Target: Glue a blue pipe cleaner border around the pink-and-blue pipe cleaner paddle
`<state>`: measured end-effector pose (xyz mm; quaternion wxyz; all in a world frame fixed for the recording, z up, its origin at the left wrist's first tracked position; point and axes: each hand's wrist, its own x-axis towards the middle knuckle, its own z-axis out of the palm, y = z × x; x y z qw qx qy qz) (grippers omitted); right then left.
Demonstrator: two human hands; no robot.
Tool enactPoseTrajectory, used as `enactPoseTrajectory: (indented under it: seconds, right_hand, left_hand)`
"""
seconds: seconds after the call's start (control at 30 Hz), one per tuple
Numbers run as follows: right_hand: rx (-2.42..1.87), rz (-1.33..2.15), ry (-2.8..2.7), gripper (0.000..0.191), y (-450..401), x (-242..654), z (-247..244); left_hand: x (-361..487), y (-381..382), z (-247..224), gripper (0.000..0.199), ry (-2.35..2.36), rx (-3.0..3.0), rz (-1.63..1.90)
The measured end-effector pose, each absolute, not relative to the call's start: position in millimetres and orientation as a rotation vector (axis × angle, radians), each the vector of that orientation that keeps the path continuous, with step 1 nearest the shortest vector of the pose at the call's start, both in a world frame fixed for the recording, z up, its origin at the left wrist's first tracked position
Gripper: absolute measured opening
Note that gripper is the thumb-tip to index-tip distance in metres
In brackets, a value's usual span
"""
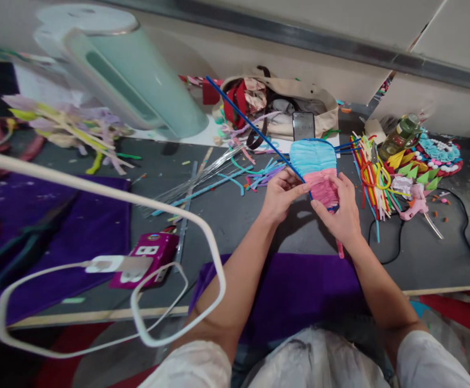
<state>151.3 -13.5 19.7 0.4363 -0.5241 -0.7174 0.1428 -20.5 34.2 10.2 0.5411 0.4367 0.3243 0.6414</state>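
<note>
A flat craft panel (pixel 313 156), light blue above and pink below with a dark blue edging, is held up over the table in front of me. Its rows look like pipe cleaners laid side by side. My left hand (pixel 281 195) pinches its left edge, where a long dark blue pipe cleaner (pixel 251 123) slants up to the left. The fingers of my right hand (pixel 345 210) grip the lower right side, thumb across the pink part. More dark blue ends stick out at the panel's right. A pink strip (pixel 340 249) hangs below my right hand.
Colourful pipe cleaners (pixel 370 178), a pink glue gun (pixel 415 205) and a green bottle (pixel 399 134) lie to the right. A bag (pixel 324 105) and phone (pixel 303 126) are behind. On the left are a tall pale-green appliance (pixel 150 75), pliers (pixel 28 237), a purple power strip (pixel 146 258) and a looping white cable (pixel 158 205).
</note>
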Motion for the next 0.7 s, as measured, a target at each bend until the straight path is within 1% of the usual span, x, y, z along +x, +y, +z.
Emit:
enactPoseTrajectory:
  seconds: [0.17,0.47,0.7]
  right_hand:
    - [-1.127,0.575,-1.786,0.052,-9,162,23]
    - [-1.106,0.764,-1.536,0.045,-6,163,19]
    - [-1.090,0.838,-1.309,0.048,9,169,9]
  left_hand:
    - [-29,39,7,0.048,0.747,0.904,1.458]
    - [-35,42,3,0.050,0.676,0.776,1.406]
    - [-30,39,-1,0.048,0.652,0.779,1.344]
